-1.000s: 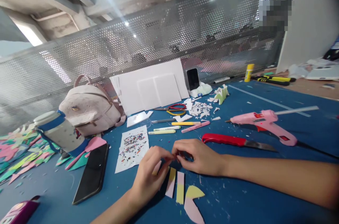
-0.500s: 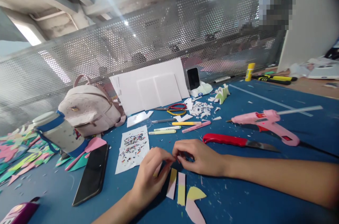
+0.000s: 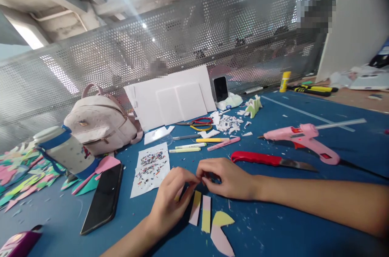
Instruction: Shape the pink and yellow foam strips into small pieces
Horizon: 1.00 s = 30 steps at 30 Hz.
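My left hand (image 3: pixel 174 197) and my right hand (image 3: pixel 227 179) meet at the fingertips just above the blue table. Thumbs and fingers are pinched together on both; whatever lies between them is hidden. Part of a pink and yellow piece (image 3: pixel 179 193) shows behind my left thumb. Just below the fingertips lie two narrow pink and yellow strips, one slanted (image 3: pixel 195 208) and one nearly straight (image 3: pixel 206 213). To their right is a curved cutout (image 3: pixel 221 232), yellow on top and pink below. A white sheet with small dark and coloured bits (image 3: pixel 151 170) lies left of my hands.
A red-handled knife (image 3: pixel 258 159) and a pink glue gun (image 3: pixel 304 139) lie at right. Pens (image 3: pixel 185 149), scissors (image 3: pixel 202 124) and white scraps (image 3: pixel 229 124) are farther back. At left are a phone (image 3: pixel 103 200), a bottle (image 3: pixel 68 153) and a backpack (image 3: pixel 100 123).
The whole view has shifted slightly, so things sit a little farther left and up. My hands keep the same pinched pose, fingertips together.
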### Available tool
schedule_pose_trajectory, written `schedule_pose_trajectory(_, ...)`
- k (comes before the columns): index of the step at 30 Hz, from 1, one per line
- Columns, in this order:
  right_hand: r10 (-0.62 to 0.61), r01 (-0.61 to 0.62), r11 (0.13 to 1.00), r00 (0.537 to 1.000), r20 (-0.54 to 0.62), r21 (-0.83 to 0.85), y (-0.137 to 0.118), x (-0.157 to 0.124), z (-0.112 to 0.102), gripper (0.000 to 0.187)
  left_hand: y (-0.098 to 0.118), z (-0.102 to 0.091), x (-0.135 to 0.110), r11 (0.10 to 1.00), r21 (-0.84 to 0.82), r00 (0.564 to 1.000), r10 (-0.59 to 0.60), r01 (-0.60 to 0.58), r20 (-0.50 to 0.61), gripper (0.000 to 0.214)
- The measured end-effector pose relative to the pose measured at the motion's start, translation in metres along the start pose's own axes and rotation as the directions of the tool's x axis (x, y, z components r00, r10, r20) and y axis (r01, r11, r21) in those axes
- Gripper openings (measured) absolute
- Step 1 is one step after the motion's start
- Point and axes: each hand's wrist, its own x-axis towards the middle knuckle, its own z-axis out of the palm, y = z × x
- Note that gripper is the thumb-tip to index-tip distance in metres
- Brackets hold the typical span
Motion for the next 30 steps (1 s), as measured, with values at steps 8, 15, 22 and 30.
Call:
schedule_pose_trajectory(8, -0.032, 0.032, 0.999, 0.999, -0.004, -0.009, 0.0003, -0.0018, 0.0009, 0.017, -0.0002, 0.0006, -0.0006, 1.000, -0.003, 1.000, -0.001, 0.001, 0.000, 0.018)
schedule_pose_trajectory(15, -0.031, 0.031, 0.999, 1.000, 0.004, -0.019, -0.0012, -0.0013, 0.0004, 0.017, 0.0009, -0.0004, 0.0003, 1.000, 0.001, 1.000, -0.005, 0.005, -0.003, 0.018)
schedule_pose_trajectory(22, -0.033, 0.033, 0.999, 0.999, 0.001, -0.023, 0.0000, -0.0008, 0.0011, 0.016, 0.0002, 0.0004, -0.0008, 1.000, 0.011, 1.000, -0.005, 0.005, -0.004, 0.018)
schedule_pose_trajectory(30, -0.053, 0.053, 0.999, 0.999, -0.005, 0.008, -0.0016, -0.0013, -0.0003, 0.017, -0.0005, -0.0009, -0.0004, 1.000, 0.016, 1.000, -0.003, 0.003, -0.006, 0.020)
